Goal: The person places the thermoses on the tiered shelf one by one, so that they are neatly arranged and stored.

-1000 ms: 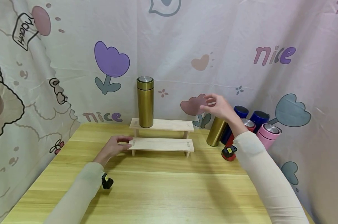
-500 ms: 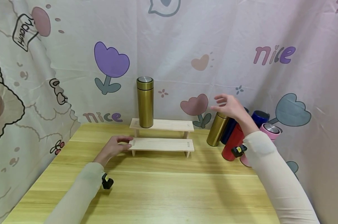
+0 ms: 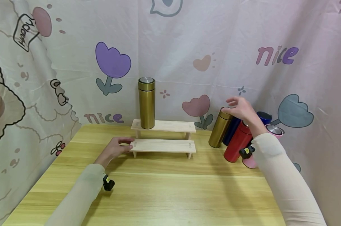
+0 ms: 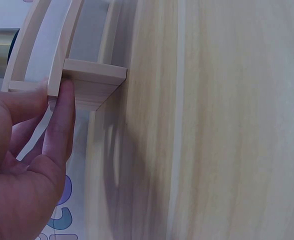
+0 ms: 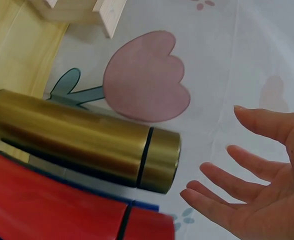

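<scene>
A two-step wooden stand (image 3: pixel 163 146) is on the table, and a gold vacuum flask (image 3: pixel 146 105) stands upright on its upper step. At the left end of the lower step, my left hand (image 3: pixel 115 150) pinches the board between thumb and fingers; the left wrist view shows the fingers under the board (image 4: pixel 87 87). My right hand (image 3: pixel 241 108) hovers, fingers spread and holding nothing, just over the lid of a second gold flask (image 3: pixel 219 131). In the right wrist view a gap separates the fingertips (image 5: pixel 187 196) from that flask's lid (image 5: pixel 164 160).
Close beside the second gold flask are a red flask (image 3: pixel 236 144), a dark blue flask (image 3: pixel 230 131), another blue flask (image 3: pixel 264 116) and a pink flask (image 3: pixel 274 129), partly behind my right arm. A patterned cloth (image 3: pixel 170 47) hangs along the table's back edge.
My right hand has moved right, away from the stand, to over the second gold flask. My left hand, the stand and the flask on it have stayed put.
</scene>
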`<action>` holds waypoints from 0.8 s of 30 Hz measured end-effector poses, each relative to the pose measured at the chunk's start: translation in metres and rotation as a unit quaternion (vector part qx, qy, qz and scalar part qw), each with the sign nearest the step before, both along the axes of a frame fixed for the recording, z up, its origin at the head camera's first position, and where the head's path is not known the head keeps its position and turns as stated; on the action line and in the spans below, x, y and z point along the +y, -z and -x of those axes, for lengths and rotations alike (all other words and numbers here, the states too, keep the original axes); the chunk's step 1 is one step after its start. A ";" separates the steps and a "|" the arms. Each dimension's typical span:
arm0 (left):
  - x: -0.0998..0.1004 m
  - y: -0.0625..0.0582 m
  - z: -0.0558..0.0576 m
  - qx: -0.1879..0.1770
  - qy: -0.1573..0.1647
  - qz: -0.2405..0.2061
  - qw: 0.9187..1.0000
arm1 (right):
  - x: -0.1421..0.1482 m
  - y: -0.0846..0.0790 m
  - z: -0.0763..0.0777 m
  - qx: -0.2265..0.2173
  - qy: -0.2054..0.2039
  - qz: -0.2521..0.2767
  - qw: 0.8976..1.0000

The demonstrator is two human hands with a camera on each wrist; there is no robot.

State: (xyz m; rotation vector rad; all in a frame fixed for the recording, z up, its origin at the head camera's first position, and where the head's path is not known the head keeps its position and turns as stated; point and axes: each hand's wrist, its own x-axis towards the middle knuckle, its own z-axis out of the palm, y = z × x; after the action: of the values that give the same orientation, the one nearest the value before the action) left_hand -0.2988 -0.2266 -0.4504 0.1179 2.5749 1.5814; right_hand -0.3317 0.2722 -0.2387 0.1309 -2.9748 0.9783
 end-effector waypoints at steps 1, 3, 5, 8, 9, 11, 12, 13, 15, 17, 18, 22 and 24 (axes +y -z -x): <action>0.000 0.000 0.000 0.001 0.000 0.000 1.000 | 0.002 0.001 0.001 -0.001 0.004 0.001 1.000; 0.000 0.000 0.000 0.001 0.000 0.000 1.000 | 0.006 0.003 0.002 0.000 0.011 0.000 1.000; 0.000 0.000 0.001 0.001 0.000 -0.001 1.000 | 0.010 0.005 0.004 0.000 0.015 -0.003 1.000; 0.000 0.000 0.001 0.002 0.001 -0.001 1.000 | 0.016 0.009 0.006 0.000 0.021 -0.007 1.000; 0.000 0.000 0.001 0.001 0.001 -0.003 1.000 | 0.017 0.010 0.007 -0.001 0.024 -0.008 1.000; 0.000 0.000 0.001 0.001 0.002 -0.004 1.000 | 0.019 0.012 0.008 -0.005 0.029 -0.008 1.000; 0.000 0.000 0.001 0.001 0.002 -0.004 1.000 | 0.019 0.013 0.009 -0.006 0.031 -0.009 0.999; 0.000 0.000 0.001 0.001 0.002 -0.003 1.000 | 0.020 0.013 0.009 -0.009 0.034 -0.009 0.999; 0.000 0.000 0.001 0.001 0.001 -0.002 1.000 | 0.020 0.014 0.011 -0.013 0.040 -0.012 0.999; 0.000 0.000 0.001 0.001 0.001 0.000 1.000 | 0.020 0.016 0.013 -0.019 0.045 -0.017 0.999; 0.000 0.000 0.001 0.001 0.001 0.000 1.000 | 0.020 0.016 0.014 -0.022 0.048 -0.019 0.998; 0.000 0.001 0.001 0.000 0.004 -0.006 1.000 | 0.018 0.017 0.018 -0.040 0.053 -0.013 0.998; 0.000 0.001 0.001 -0.001 0.005 -0.009 1.000 | 0.015 0.018 0.019 -0.043 0.054 -0.012 0.998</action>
State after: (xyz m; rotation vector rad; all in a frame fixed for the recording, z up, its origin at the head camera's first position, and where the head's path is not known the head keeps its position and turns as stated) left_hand -0.2997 -0.2267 -0.4515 0.1303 2.5554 1.6023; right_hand -0.3509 0.2876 -0.2569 -0.0733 -3.0343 0.9592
